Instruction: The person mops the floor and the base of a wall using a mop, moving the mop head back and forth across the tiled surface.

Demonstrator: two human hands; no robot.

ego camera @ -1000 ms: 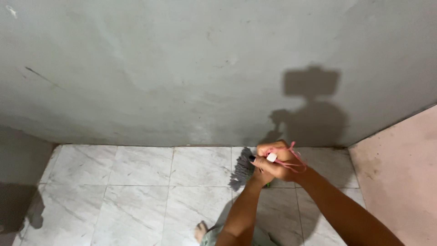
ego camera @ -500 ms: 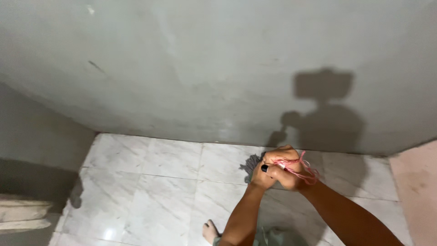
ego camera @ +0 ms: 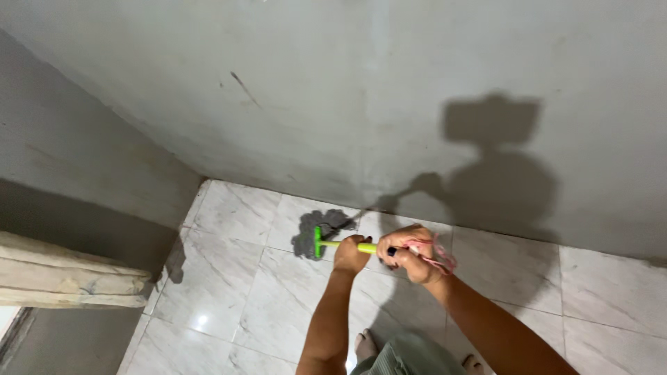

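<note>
A second ago both hands were stacked together at the top of the handle, hiding nearly all of it; now the left hand (ego camera: 351, 254) has slid lower down the green mop handle (ego camera: 347, 244), leaving the right hand (ego camera: 410, 244) alone at the top, so a stretch of green shows between and below them. The grey mop head (ego camera: 316, 231) has travelled left along the foot of the wall (ego camera: 292, 104), from the tile under the hands to one nearer the floor's left corner. The pink cord (ego camera: 438, 255) now seems to hang at the right wrist. The view has swung left, bringing a pale ledge (ego camera: 69, 274) into sight.
</note>
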